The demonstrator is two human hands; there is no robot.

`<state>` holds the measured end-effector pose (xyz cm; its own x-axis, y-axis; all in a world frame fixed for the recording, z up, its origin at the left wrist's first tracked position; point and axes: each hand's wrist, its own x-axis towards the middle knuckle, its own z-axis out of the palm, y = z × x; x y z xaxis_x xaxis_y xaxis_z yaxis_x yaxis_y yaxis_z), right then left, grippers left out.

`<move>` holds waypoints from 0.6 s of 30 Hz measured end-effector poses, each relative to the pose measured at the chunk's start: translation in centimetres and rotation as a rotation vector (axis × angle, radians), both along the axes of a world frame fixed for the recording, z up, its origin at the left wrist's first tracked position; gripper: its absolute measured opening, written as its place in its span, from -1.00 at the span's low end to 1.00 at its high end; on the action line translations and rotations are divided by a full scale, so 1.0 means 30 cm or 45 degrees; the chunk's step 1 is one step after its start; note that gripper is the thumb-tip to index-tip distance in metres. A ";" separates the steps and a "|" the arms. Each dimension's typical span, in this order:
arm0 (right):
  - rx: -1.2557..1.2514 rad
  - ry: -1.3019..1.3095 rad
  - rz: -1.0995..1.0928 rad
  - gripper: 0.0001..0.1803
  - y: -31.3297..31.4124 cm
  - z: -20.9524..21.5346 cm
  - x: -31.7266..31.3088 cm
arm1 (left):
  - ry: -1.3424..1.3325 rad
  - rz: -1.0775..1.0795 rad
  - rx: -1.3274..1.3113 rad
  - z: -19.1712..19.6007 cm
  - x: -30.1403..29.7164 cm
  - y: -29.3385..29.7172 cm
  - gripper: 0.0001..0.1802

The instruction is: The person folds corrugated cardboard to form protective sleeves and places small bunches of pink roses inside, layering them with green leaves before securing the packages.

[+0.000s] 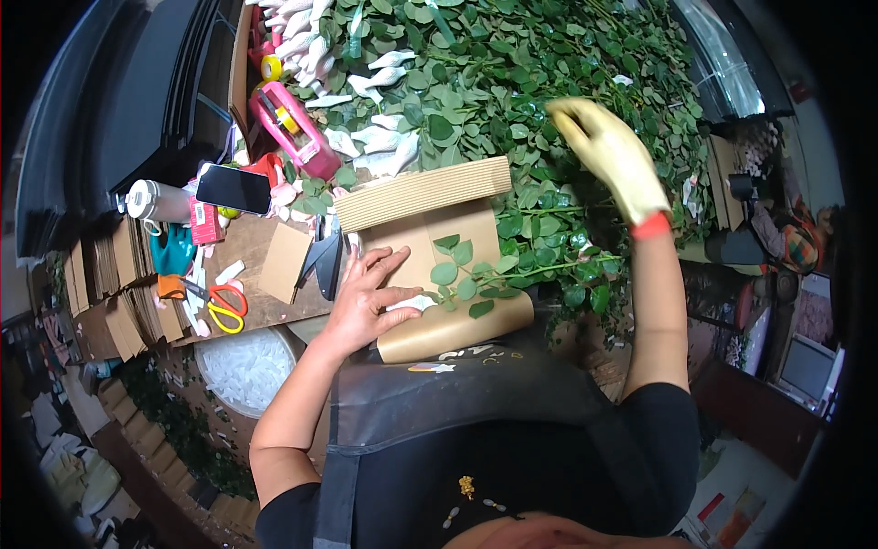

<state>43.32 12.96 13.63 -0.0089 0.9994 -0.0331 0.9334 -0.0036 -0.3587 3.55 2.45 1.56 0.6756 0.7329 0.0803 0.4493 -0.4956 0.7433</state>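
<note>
While the bare left hand (366, 297) pins one leafy stem (476, 279) on brown paper (430, 274), the gloved right hand (613, 160) — grip released — hovers.

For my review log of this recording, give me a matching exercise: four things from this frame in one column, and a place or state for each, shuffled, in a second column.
Things:
1. left hand
2. right hand
3. phone
4. scissors

Places or states:
A. dark screen up, beside a metal flask
B. in a yellow glove, raised over the leafy stems
C. bare, flat on the brown wrapping paper
D. yellow and red handles, at the bench's near edge

Pairs: 1-C, 2-B, 3-A, 4-D
</note>
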 end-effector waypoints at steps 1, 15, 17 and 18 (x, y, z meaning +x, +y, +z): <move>0.223 -0.085 0.109 -0.64 0.069 -0.090 0.005 | -0.020 0.002 -0.053 0.009 -0.002 0.001 -0.64; 0.686 -0.441 0.608 -0.80 0.290 -0.162 0.040 | -0.016 0.005 -0.033 -0.003 0.005 -0.008 -0.70; 0.445 -0.676 0.497 -0.80 0.294 -0.137 0.027 | -0.040 -0.007 -0.022 0.000 0.002 0.006 -0.70; 0.707 -0.502 0.510 -0.79 0.281 -0.120 0.022 | 0.012 -0.013 0.013 0.010 -0.004 -0.001 -0.69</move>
<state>43.98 21.40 10.04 -0.4634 0.7936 0.3942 0.8843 0.4426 0.1484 3.44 2.43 1.87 0.6835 0.7254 0.0813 0.4514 -0.5077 0.7338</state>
